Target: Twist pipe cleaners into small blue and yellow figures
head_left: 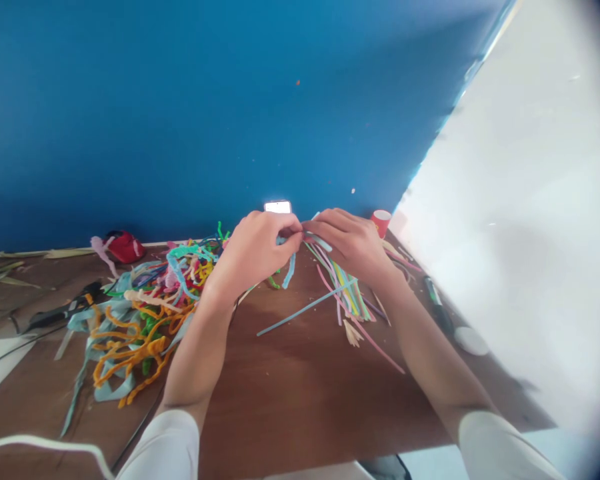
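Observation:
Above the middle of the table, my left hand (260, 257) is closed, thumb and fingers pinching a light blue pipe cleaner (289, 272) whose bent end hangs down. My right hand (353, 241) meets it at the fingertips, its fingers closed on a pale blue strip (321, 242). The fingers partly hide where the two pieces meet. Beneath my right hand lies a bundle of thin pastel strips (354, 297) in pink, yellow, green and white. A blue-grey stick (300, 311) sticks out from it to the left, and a pink strip (380, 348) trails toward the front.
A tangled heap of coloured pipe cleaners (130, 347) covers the left side. Behind it sits a red pouch (125, 247); a black tool (63, 310) lies farther left. A phone (278, 207) leans against the blue wall. To the right are a red cup (381, 222), marker (437, 303) and white disc (471, 341).

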A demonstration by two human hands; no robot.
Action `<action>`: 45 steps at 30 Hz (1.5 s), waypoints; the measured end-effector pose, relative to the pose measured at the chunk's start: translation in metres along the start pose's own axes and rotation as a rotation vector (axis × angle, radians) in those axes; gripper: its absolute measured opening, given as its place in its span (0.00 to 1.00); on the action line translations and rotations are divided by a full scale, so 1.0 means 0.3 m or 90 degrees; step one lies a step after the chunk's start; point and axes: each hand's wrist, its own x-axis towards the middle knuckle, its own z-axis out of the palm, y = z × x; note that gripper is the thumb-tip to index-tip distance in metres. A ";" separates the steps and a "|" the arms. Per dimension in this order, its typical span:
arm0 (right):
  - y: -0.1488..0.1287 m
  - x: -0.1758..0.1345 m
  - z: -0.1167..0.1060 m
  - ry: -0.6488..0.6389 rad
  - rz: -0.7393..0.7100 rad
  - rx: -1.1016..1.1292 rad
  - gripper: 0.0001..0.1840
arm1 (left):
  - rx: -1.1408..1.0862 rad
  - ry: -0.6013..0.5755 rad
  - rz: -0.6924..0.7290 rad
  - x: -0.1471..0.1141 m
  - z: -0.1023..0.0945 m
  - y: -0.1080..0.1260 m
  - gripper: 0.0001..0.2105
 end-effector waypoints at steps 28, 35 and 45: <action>-0.025 0.000 -0.013 0.115 0.136 0.273 0.14 | -0.060 0.032 0.020 -0.006 -0.008 0.048 0.11; -0.101 0.024 0.003 -0.013 0.490 0.724 0.18 | 0.039 0.111 0.051 0.002 0.014 0.042 0.10; 0.032 -0.025 -0.035 0.139 0.041 0.066 0.12 | -0.153 0.075 -0.016 0.013 0.014 0.023 0.11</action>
